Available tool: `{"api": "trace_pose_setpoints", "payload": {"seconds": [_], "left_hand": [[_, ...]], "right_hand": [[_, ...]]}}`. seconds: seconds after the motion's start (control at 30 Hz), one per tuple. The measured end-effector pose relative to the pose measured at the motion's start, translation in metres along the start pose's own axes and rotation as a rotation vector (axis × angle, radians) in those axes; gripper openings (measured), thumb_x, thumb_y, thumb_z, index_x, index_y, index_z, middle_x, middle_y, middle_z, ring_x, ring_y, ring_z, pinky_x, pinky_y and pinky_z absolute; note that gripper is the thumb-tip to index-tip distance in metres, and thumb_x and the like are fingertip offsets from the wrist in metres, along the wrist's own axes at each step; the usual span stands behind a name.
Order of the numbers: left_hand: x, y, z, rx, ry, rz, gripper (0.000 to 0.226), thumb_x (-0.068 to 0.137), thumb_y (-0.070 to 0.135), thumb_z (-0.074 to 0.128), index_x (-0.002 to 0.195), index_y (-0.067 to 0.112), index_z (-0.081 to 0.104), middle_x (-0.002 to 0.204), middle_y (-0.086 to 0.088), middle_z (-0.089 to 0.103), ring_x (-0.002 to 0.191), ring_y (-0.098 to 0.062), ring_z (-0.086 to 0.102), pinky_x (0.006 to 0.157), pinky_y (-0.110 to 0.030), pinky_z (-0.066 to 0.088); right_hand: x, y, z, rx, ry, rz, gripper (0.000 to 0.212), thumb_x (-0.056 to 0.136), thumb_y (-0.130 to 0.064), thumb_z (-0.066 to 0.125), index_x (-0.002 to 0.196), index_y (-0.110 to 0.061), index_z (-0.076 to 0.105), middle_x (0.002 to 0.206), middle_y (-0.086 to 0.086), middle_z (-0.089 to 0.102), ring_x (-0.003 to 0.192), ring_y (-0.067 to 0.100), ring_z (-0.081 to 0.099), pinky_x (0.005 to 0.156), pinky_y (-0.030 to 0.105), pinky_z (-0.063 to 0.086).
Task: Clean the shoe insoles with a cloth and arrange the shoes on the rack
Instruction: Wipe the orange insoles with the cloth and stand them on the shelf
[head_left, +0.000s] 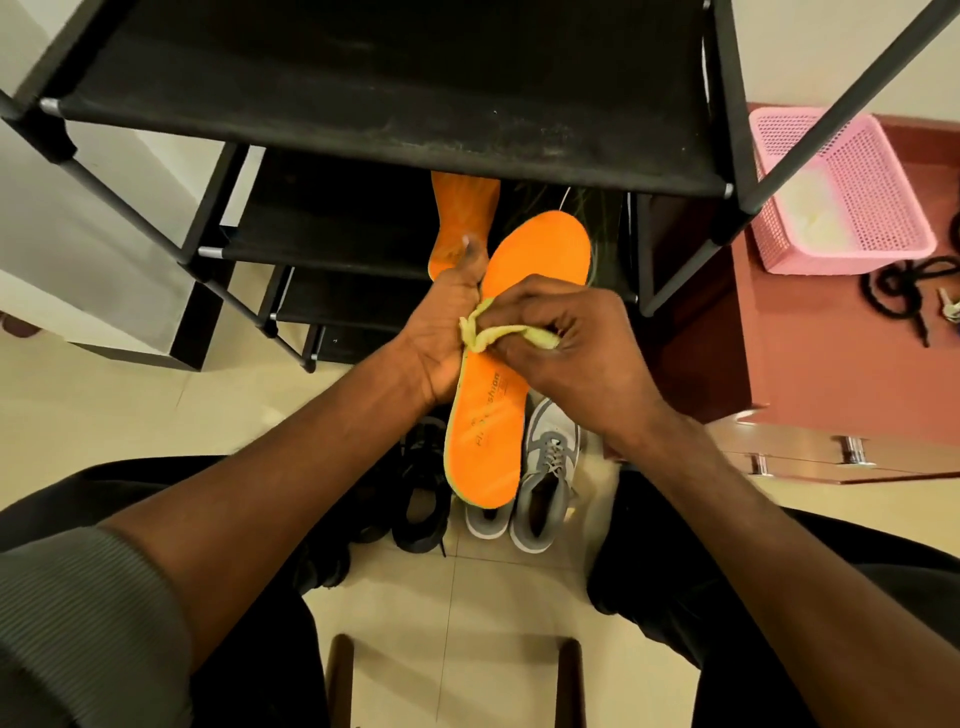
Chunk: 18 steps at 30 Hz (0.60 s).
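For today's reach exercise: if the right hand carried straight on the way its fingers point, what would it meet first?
Probably the left hand: the right hand, gripping the cloth on the orange insole, points leftward at it.

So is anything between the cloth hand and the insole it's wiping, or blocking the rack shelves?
Nothing visible. The right hand presses the yellow cloth straight onto the orange insole, which the left hand holds with a second insole. The rack's top shelf lies bare; lower shelves are partly hidden.
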<state>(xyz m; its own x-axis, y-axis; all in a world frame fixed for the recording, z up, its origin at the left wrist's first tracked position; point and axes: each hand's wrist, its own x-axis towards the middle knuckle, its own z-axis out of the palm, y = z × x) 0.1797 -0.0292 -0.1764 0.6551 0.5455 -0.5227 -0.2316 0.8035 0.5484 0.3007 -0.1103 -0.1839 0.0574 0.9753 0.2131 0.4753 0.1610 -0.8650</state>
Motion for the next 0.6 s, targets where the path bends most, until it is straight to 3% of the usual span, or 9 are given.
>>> {"api": "trace_pose_setpoints", "payload": {"seconds": [0.07, 0.17, 0.33, 0.43, 0.53, 0.6], "left_hand": [[-0.002, -0.004, 0.000, 0.066, -0.019, -0.018, 0.075, 0.106, 0.061, 0.028, 0.086, 0.012, 0.081, 0.086, -0.010, 0.077, 0.078, -0.022, 0.076, 0.073, -0.035, 0.064], [-0.004, -0.007, -0.001, 0.146, -0.032, -0.031, 0.064, 0.105, 0.063, 0.030, 0.112, 0.014, 0.071, 0.100, -0.011, 0.077, 0.088, -0.027, 0.075, 0.082, -0.045, 0.060], [-0.002, -0.001, -0.003, 0.084, 0.018, -0.001, 0.075, 0.106, 0.060, 0.031, 0.080, 0.013, 0.083, 0.088, -0.009, 0.077, 0.082, -0.023, 0.076, 0.077, -0.036, 0.063], [0.000, 0.004, -0.007, 0.097, 0.028, 0.029, 0.076, 0.106, 0.060, 0.030, 0.079, 0.012, 0.084, 0.092, -0.010, 0.078, 0.086, -0.022, 0.076, 0.078, -0.035, 0.063], [-0.004, 0.002, -0.003, 0.124, -0.017, 0.012, 0.076, 0.105, 0.062, 0.030, 0.085, 0.012, 0.083, 0.093, -0.010, 0.078, 0.087, -0.023, 0.076, 0.078, -0.036, 0.063], [-0.006, -0.002, 0.001, 0.145, -0.038, 0.033, 0.067, 0.106, 0.060, 0.032, 0.101, 0.012, 0.080, 0.101, -0.012, 0.077, 0.093, -0.025, 0.074, 0.080, -0.039, 0.061]], "right_hand": [[0.006, 0.006, -0.004, -0.067, 0.144, 0.033, 0.023, 0.087, -0.010, 0.070, 0.100, -0.023, 0.084, 0.105, -0.013, 0.077, 0.091, 0.013, 0.074, 0.073, 0.048, 0.061], [0.015, 0.013, -0.015, -0.169, 0.293, 0.074, 0.023, 0.089, -0.013, 0.070, 0.104, -0.025, 0.083, 0.106, -0.014, 0.077, 0.097, 0.008, 0.072, 0.080, 0.043, 0.061], [0.001, 0.002, -0.004, -0.034, 0.082, -0.034, 0.025, 0.086, -0.001, 0.069, 0.103, -0.012, 0.084, 0.106, -0.006, 0.076, 0.096, 0.015, 0.073, 0.079, 0.048, 0.060], [-0.005, -0.006, 0.003, 0.024, -0.073, -0.084, 0.024, 0.085, 0.004, 0.073, 0.099, -0.011, 0.084, 0.105, -0.005, 0.076, 0.092, 0.019, 0.074, 0.074, 0.049, 0.058], [0.000, 0.003, -0.001, -0.086, 0.002, -0.054, 0.024, 0.086, -0.008, 0.072, 0.099, -0.023, 0.084, 0.104, -0.015, 0.075, 0.084, 0.019, 0.074, 0.071, 0.048, 0.059], [0.004, 0.010, -0.008, -0.230, 0.121, -0.013, 0.024, 0.087, -0.016, 0.070, 0.100, -0.030, 0.083, 0.106, -0.020, 0.074, 0.085, 0.016, 0.073, 0.072, 0.045, 0.059]]}}
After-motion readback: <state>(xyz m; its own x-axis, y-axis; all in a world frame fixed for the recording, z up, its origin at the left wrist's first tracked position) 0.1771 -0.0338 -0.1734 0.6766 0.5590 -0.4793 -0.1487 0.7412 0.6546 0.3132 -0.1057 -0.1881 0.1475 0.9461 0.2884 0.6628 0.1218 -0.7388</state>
